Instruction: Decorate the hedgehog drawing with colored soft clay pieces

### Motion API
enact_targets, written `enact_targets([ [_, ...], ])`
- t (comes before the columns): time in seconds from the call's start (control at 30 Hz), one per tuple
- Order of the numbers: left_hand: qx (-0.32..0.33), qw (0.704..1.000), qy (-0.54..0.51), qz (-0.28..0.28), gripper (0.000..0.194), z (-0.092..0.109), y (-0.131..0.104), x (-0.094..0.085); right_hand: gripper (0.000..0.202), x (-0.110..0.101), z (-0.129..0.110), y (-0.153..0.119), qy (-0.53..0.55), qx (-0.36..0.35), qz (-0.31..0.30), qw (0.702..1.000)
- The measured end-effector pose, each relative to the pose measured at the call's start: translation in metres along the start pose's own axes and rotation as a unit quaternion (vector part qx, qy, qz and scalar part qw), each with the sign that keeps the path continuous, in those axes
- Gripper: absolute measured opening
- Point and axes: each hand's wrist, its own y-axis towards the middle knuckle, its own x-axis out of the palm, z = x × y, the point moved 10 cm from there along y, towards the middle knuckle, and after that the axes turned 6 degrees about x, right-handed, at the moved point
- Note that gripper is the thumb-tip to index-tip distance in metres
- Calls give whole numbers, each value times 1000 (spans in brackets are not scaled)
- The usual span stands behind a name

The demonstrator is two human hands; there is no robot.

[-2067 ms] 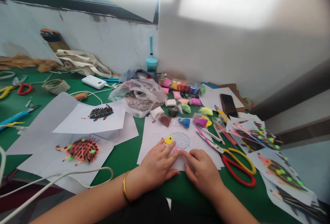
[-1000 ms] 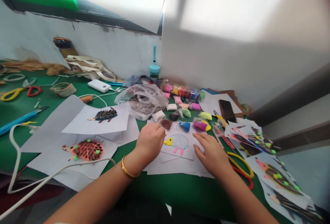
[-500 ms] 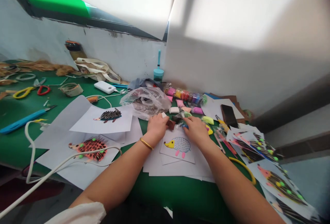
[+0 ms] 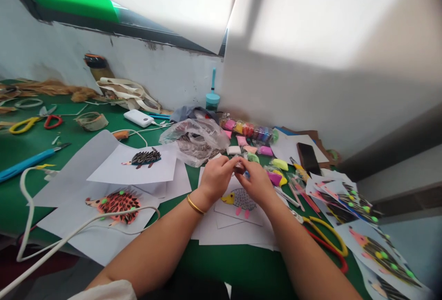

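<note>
My left hand (image 4: 218,175) and my right hand (image 4: 256,181) meet over the white sheets, fingers pinched together. Between their fingertips is a small brown packet of modelling clay (image 4: 238,168), partly covered by the fingers. Just below them lies a hedgehog picture (image 4: 243,204) with a yellow head, pink feet and a pale body covered in small marks. Past my fingers are several small clay packets, among them a white one (image 4: 234,150), a green one (image 4: 253,157) and a purple one (image 4: 275,178) beside my right hand.
A clear plastic bag (image 4: 196,141) of striped seeds sits behind my left hand. Finished hedgehog pictures (image 4: 119,205) lie left, others (image 4: 383,249) right. Yellow-and-red-handled scissors (image 4: 328,240) rest by my right forearm. A white cable (image 4: 83,226) crosses the left side; a phone (image 4: 308,158) lies back right.
My hands have come together and now hold the brown packet between them, slightly nearer the picture's top. The view has shifted a little, showing more of the scissors on the right.
</note>
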Motion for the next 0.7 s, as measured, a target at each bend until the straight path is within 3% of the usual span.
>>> enact_targets([
  [0.07,-5,993,-86,83,38,2,-4,-14,44,-7,-1,-7,69,-8,18,997],
  [0.13,-19,983,-148,106,31,3,-9,-18,39,-14,0,-15,127,-3,39,991],
  [0.27,-8,973,-204,104,17,13,-12,-21,30,-17,0,-28,167,17,50,985],
  [0.57,-53,958,-272,75,27,6,-10,-11,26,-22,-4,-34,171,6,76,982],
  [0.7,-41,945,-315,72,18,11,-9,-8,23,-21,-5,-34,176,18,73,981],
])
